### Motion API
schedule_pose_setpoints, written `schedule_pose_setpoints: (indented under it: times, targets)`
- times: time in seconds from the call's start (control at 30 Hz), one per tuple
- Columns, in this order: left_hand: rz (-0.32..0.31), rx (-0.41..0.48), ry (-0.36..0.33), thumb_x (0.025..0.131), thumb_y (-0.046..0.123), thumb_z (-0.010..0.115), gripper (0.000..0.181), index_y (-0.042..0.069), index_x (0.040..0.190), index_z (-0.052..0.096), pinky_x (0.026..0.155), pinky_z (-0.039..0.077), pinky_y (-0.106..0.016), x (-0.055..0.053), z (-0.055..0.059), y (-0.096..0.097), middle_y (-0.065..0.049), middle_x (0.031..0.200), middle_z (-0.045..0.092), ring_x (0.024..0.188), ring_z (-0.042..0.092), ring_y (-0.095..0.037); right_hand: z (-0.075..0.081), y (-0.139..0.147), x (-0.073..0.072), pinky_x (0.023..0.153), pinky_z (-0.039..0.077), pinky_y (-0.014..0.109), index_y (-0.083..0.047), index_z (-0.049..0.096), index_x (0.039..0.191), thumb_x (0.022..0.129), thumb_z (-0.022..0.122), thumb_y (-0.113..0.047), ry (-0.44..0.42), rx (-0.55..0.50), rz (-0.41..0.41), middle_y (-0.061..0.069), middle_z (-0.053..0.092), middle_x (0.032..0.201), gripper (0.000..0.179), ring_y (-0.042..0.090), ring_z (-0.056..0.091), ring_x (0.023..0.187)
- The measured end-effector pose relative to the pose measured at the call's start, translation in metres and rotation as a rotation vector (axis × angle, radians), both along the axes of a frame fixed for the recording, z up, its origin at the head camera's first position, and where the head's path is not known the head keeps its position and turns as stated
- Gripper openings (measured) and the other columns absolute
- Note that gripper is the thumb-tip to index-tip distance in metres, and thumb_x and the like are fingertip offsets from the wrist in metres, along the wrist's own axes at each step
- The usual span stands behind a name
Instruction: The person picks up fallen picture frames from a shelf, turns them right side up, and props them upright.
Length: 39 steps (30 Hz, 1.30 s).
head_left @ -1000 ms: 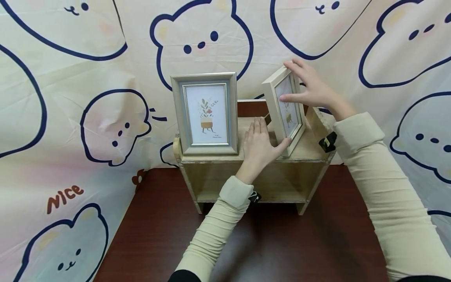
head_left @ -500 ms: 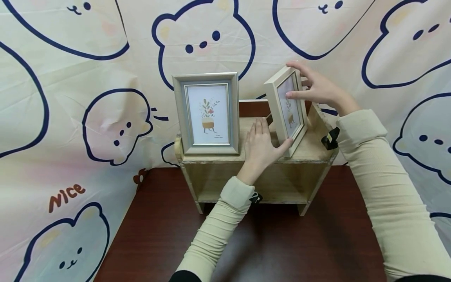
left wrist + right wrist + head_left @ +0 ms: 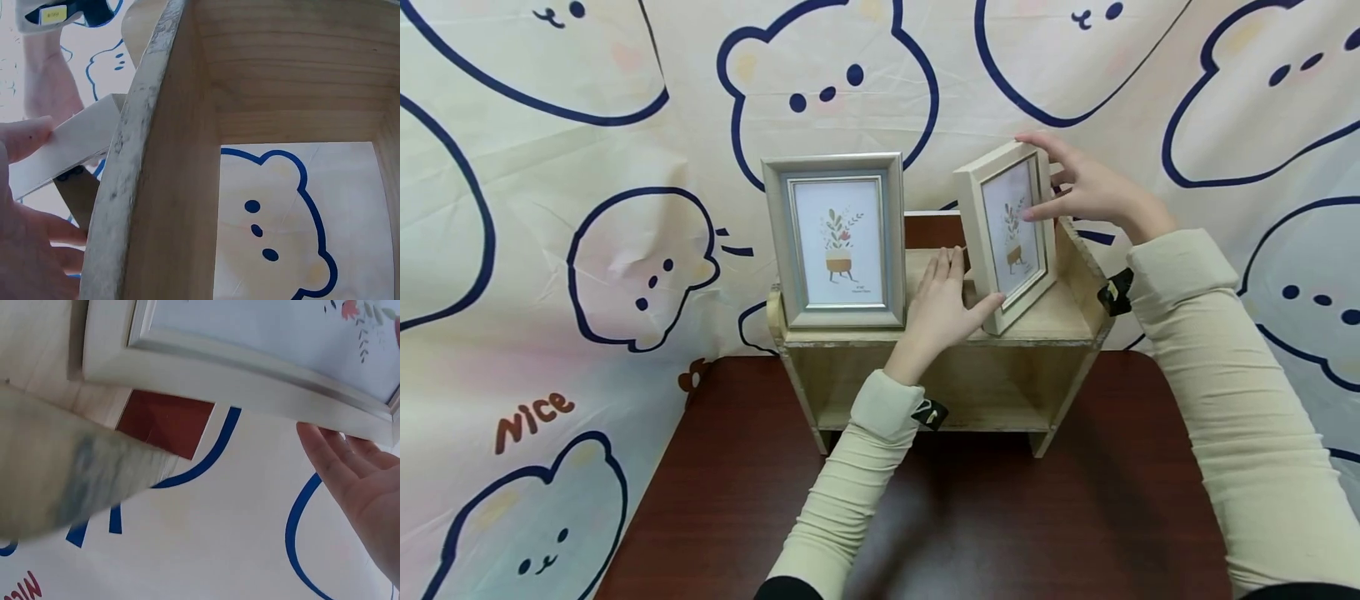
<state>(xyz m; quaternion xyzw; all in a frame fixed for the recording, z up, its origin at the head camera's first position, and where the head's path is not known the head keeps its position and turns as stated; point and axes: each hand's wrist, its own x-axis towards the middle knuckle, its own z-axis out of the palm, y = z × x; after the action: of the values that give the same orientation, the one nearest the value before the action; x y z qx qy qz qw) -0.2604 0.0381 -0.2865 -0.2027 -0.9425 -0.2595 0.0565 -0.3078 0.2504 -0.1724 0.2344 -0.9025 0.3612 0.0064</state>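
A cream picture frame [image 3: 1015,225] with a potted-plant print stands turned on the right half of a small wooden shelf [image 3: 880,337]. My right hand [image 3: 1097,190] grips its upper right part, thumb on the front and fingers at the top and side edges. At the lower left corner, the thumb of my left hand [image 3: 938,310] touches the frame, while the other fingers stretch straight back beside it. In the left wrist view a brown stand [image 3: 80,195] shows behind the frame, near those fingers. A second, silver-grey picture frame [image 3: 891,242] stands upright on the shelf's left half.
Under the shelf top is an open compartment [image 3: 1000,387]. The shelf's right side panel [image 3: 1082,258] rises beside the cream frame. A dark red table [image 3: 985,517] carries the shelf, and a cloth with bear drawings [image 3: 647,150] hangs behind and at the sides.
The cream picture frame has turned so its front shows more, facing further forward. My right hand has shifted right and my left hand slightly left along with it. The silver-grey frame stays put.
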Motion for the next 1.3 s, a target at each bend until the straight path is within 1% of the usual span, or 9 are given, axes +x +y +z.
schedule_pose_setpoints:
  times: [0.17,0.33,0.43,0.5,0.6,0.77,0.97,1.13,1.3]
  targets:
    - [-0.025,0.049,0.0,0.088,0.057,0.043,0.083,0.006,0.146,0.014,0.105,0.025,-0.048,0.0,-0.001,-0.006,-0.015,0.151,0.008,0.138,0.004,-0.025,0.0,0.008,0.003,0.088,0.032,0.068,-0.037,0.012,0.145,0.079,0.067,-0.001,-0.02,-0.016,0.005,0.005,0.006,0.152,0.094,0.052,0.029,0.122]
    - [-0.056,0.136,0.139,0.091,0.038,0.052,0.07,-0.006,0.14,0.026,0.108,0.021,-0.033,0.004,-0.002,-0.004,-0.019,0.144,0.028,0.133,0.025,-0.026,0.001,0.014,0.006,0.087,0.035,0.066,-0.037,0.012,0.145,0.081,0.063,0.003,0.001,0.008,0.005,0.006,0.008,0.151,0.092,0.052,0.034,0.117]
    - [-0.038,0.172,0.263,0.091,0.026,0.055,0.059,-0.01,0.133,0.036,0.092,0.044,-0.031,0.007,-0.005,-0.002,-0.021,0.122,0.054,0.11,0.054,-0.027,0.002,0.018,0.008,0.086,0.036,0.063,-0.035,0.012,0.146,0.083,0.058,0.006,0.019,0.033,-0.003,0.012,0.016,0.148,0.088,0.05,0.04,0.112]
    - [-0.015,0.179,0.315,0.091,0.021,0.056,0.053,-0.01,0.13,0.04,0.073,0.051,-0.031,0.008,-0.006,-0.001,-0.019,0.1,0.064,0.088,0.063,-0.026,0.002,0.02,0.009,0.086,0.037,0.062,-0.033,0.012,0.146,0.084,0.055,0.008,0.03,0.053,-0.012,0.015,0.02,0.145,0.086,0.049,0.043,0.109]
    - [0.01,0.179,0.336,0.092,0.019,0.053,0.048,-0.011,0.129,0.042,0.057,0.05,-0.033,0.008,-0.009,0.0,-0.015,0.076,0.065,0.064,0.062,-0.024,0.003,0.022,0.012,0.086,0.037,0.061,-0.032,0.012,0.146,0.085,0.052,0.009,0.041,0.077,-0.022,0.017,0.022,0.144,0.083,0.048,0.044,0.107]
    - [0.029,0.174,0.325,0.094,0.018,0.049,0.047,-0.013,0.129,0.041,0.056,0.05,-0.03,0.006,-0.011,0.003,-0.015,0.071,0.063,0.055,0.055,-0.019,0.003,0.025,0.015,0.085,0.038,0.06,-0.033,0.013,0.146,0.086,0.049,0.01,0.049,0.097,-0.058,0.019,0.024,0.143,0.082,0.047,0.046,0.106]
    - [0.053,0.172,0.341,0.095,0.016,0.048,0.044,-0.012,0.128,0.043,0.055,0.05,-0.029,0.001,-0.015,0.004,-0.015,0.07,0.063,0.051,0.051,-0.017,0.001,0.032,0.019,0.086,0.037,0.062,-0.033,0.016,0.146,0.087,0.052,0.008,0.042,0.065,-0.083,0.023,0.03,0.139,0.08,0.047,0.047,0.106]
    - [0.07,0.188,0.343,0.094,0.015,0.048,0.042,-0.01,0.128,0.044,0.064,0.052,-0.029,-0.002,-0.018,0.005,-0.015,0.089,0.067,0.069,0.063,-0.023,-0.001,0.036,0.024,0.083,0.041,0.05,-0.039,0.019,0.143,0.086,0.056,0.003,0.034,0.043,-0.105,0.022,0.039,0.132,0.08,0.025,0.055,0.095]
    - [0.078,0.206,0.356,0.094,0.014,0.049,0.041,-0.01,0.127,0.045,0.073,0.052,-0.033,-0.003,-0.019,0.006,-0.016,0.1,0.066,0.087,0.064,-0.028,-0.005,0.041,0.025,0.077,0.041,0.035,-0.039,0.023,0.141,0.086,0.059,-0.001,0.038,-0.022,-0.111,0.013,0.05,0.119,0.076,0.011,0.056,0.085]
